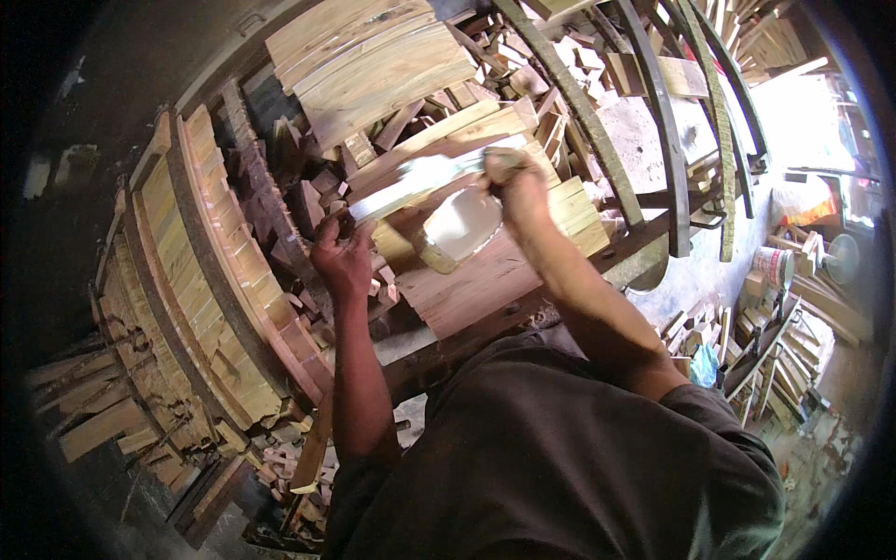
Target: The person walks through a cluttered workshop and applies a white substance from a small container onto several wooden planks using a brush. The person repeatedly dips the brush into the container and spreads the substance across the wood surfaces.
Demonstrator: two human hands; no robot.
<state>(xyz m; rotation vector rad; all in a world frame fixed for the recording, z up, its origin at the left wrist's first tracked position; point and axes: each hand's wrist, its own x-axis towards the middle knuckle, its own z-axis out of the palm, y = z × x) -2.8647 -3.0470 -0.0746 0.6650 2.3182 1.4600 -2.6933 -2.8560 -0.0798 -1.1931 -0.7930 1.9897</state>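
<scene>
A narrow wooden strip (392, 196) lies slanted across the work, its upper side bright with white glue. My left hand (343, 254) grips its left end between thumb and fingers. At the strip's far right end, my right hand (519, 182) is closed, blurred by motion; what its fingers hold is hard to make out. Just below the strip, between my hands, a cut-open container (463, 227) of white glue sits on joined boards (476, 289).
Another panel of joined boards (373, 70) lies farther off. Curved dark bars (653, 121) stand at the upper right. Large slatted panels (201, 261) lean at the left. Wood offcuts (317, 191) are heaped beneath the bench, and a white bucket (773, 268) stands at the right.
</scene>
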